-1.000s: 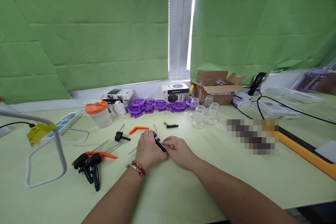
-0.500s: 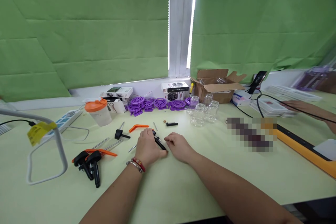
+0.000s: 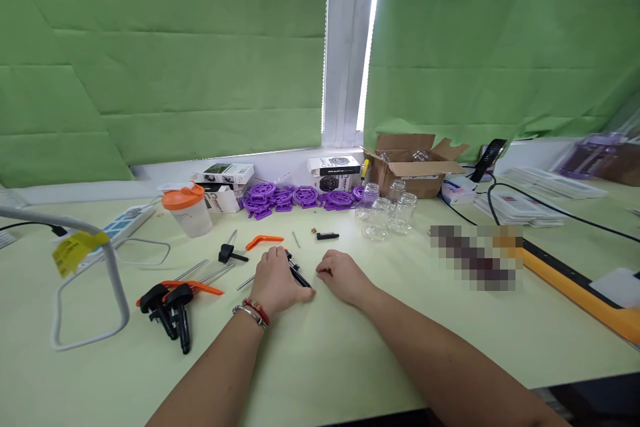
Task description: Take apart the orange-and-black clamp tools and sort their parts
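Observation:
My left hand is wrapped round a black handle-like part at the middle of the table, its thumb at the lower end. A thin metal rod sticks out to the left of that hand. Just right of the part, my right hand rests with fingers curled and pressed together; whether they pinch anything is too small to tell. Beyond the hands lie an orange curved piece, a small grey pin and a black ribbed piece. A black knob with a rod lies further left.
Two black-handled assemblies with orange pieces lie at left, near a white wire frame and an orange-lidded cup. Purple parts, glass jars and a cardboard box stand behind. An orange-black bar is at right.
My left hand has shifted slightly left with the black part. My right hand has barely moved. Another person's arm at the far right has gone out of view.

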